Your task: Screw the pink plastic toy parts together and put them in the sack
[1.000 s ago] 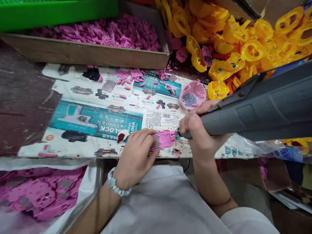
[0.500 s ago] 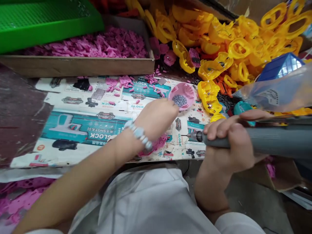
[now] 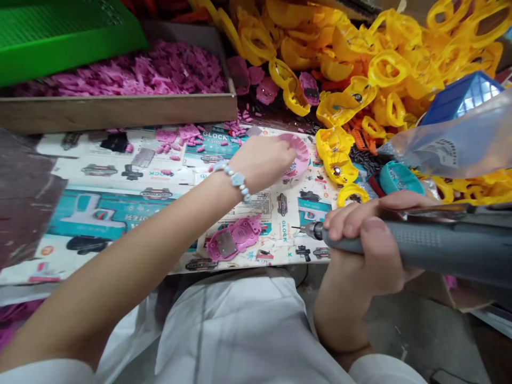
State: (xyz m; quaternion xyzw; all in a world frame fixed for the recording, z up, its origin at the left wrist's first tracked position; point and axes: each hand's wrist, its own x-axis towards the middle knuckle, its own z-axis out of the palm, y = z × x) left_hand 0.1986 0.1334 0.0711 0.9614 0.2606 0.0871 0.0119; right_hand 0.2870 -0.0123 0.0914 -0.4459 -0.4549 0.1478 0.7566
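My right hand [image 3: 360, 234] is wrapped round a grey electric screwdriver [image 3: 432, 245], its bit pointing left just above the printed cardboard work surface [image 3: 120, 208]. A pink plastic part [image 3: 234, 242] with a grey metal plate lies free on the cardboard near the front edge, left of the bit. My left hand [image 3: 264, 160] reaches over to a pink dish [image 3: 300, 154] of small screws; its fingertips dip into the dish and are hidden from me.
A cardboard box [image 3: 120, 109] of pink parts sits at the back under a green tray [image 3: 68, 34]. A heap of yellow plastic shells [image 3: 360, 58] fills the back right. A teal dish [image 3: 400, 178], a clear bag [image 3: 452, 141] and loose pink pins [image 3: 192, 140] lie about.
My left hand let go of the pink part and moved right to the screw dish. My right hand drew the screwdriver back to the right, off the part.
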